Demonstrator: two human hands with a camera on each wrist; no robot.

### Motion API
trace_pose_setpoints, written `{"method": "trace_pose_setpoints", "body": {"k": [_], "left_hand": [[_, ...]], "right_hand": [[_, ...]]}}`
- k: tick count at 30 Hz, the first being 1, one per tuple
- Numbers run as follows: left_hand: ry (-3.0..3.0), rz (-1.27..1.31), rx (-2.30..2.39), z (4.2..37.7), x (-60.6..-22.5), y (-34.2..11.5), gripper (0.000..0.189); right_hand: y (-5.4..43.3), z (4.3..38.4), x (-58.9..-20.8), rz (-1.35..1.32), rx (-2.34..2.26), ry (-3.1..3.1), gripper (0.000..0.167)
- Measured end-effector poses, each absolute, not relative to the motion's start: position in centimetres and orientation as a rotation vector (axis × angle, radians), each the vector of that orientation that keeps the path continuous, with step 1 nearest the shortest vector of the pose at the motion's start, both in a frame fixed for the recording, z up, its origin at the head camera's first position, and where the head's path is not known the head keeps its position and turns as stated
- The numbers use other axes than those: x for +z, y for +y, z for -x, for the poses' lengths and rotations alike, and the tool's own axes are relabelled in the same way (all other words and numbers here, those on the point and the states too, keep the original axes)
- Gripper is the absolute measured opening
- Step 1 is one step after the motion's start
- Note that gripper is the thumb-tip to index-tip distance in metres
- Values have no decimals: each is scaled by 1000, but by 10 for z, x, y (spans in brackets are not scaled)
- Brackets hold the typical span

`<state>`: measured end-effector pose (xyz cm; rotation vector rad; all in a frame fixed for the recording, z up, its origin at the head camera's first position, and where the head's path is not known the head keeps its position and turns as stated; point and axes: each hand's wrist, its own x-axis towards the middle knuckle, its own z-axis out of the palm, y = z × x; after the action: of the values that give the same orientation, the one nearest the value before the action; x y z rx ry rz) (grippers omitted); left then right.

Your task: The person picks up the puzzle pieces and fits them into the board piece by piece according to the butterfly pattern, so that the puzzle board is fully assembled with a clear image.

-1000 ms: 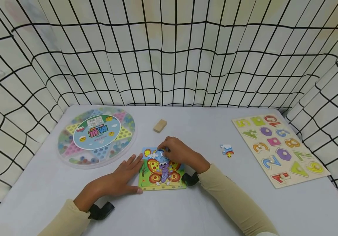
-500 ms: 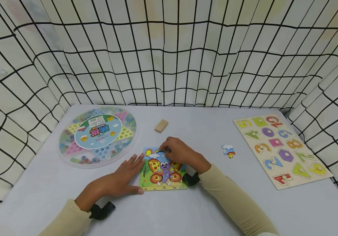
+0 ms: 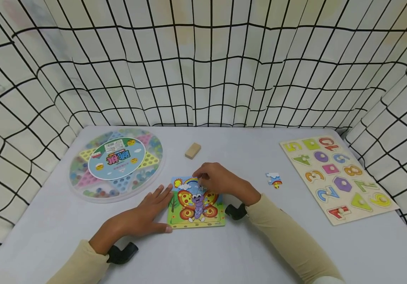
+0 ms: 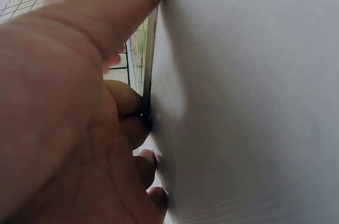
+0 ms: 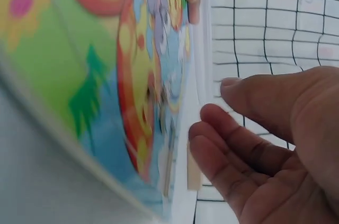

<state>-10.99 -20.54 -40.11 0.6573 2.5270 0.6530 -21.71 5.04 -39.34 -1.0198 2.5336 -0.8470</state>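
Observation:
A butterfly jigsaw puzzle board (image 3: 196, 215) lies flat before me. My left hand (image 3: 143, 217) rests along its left side, fingers stretched, fingertips at the edge and thumb near the bottom left corner. In the left wrist view those fingers (image 4: 132, 128) meet the board's edge. My right hand (image 3: 221, 180) hovers over the top right part, covering that corner in the head view. From the right wrist, its thumb and fingers (image 5: 212, 155) show bent loosely and apart, with nothing between them. Below the sun, a cloud and rainbow (image 3: 190, 183) show beside the right fingertips.
A loose jigsaw piece (image 3: 273, 180) lies right of the board. Behind stands a small wooden block (image 3: 193, 150). A round Chinese checkers set (image 3: 116, 165) is at left, a wooden number puzzle (image 3: 338, 179) at right. Black netting (image 3: 210, 61) rises beyond the table.
My right hand has drawn slightly right and its fingers have come off the cloud and rainbow area, which now shows more. The left hand has stayed in place.

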Motion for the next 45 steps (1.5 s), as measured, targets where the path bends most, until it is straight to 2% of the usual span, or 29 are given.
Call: {"method": "trace_pose_setpoints", "body": {"k": [17,45], "left_hand": [[2533,-661,647,110,-402,-206,100],[2545,-711,570,111,-405,-208,100]], "right_hand": [[121,226,-382,1034,-1010,2670,22],[223,226,-388,647,-1014,2791,26]]}}
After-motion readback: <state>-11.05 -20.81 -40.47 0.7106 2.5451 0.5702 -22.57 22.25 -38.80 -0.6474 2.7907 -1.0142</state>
